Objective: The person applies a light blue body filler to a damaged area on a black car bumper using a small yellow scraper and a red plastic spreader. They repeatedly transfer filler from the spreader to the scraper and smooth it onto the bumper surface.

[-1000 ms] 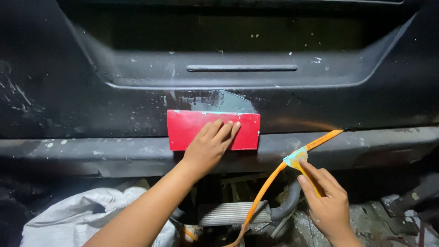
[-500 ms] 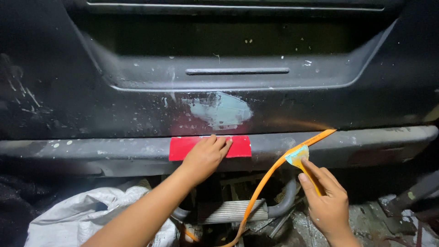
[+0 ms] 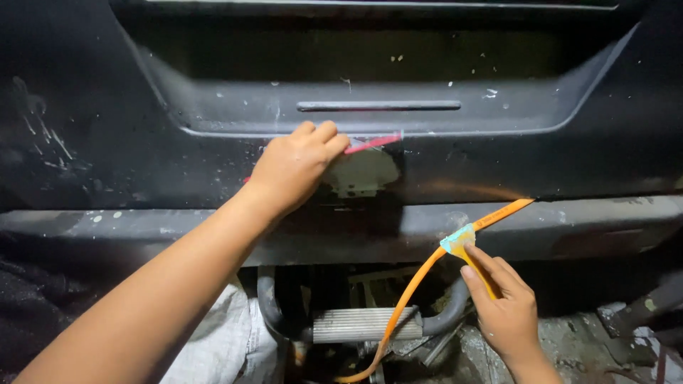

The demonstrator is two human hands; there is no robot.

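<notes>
Against one black car panel (image 3: 142,142), left hand (image 3: 295,167) pressing one red sanding pad (image 3: 373,143), right hand (image 3: 501,306) pinching one orange hose (image 3: 409,299)

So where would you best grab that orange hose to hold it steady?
Probably near the taped tip, from below, as the right hand does now. The orange hose is thin and limp, rising from the floor to the car panel, so gripping near the end controls it.

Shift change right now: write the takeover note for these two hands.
Left hand: pressing a red pad flat on the dark panel, near the recess edge.
Right hand: fingers pinching an orange hose at its taped end, aimed at the panel.
Done: a pale wet patch shows beside the pad.
Left: specks across the panel remain.
</notes>
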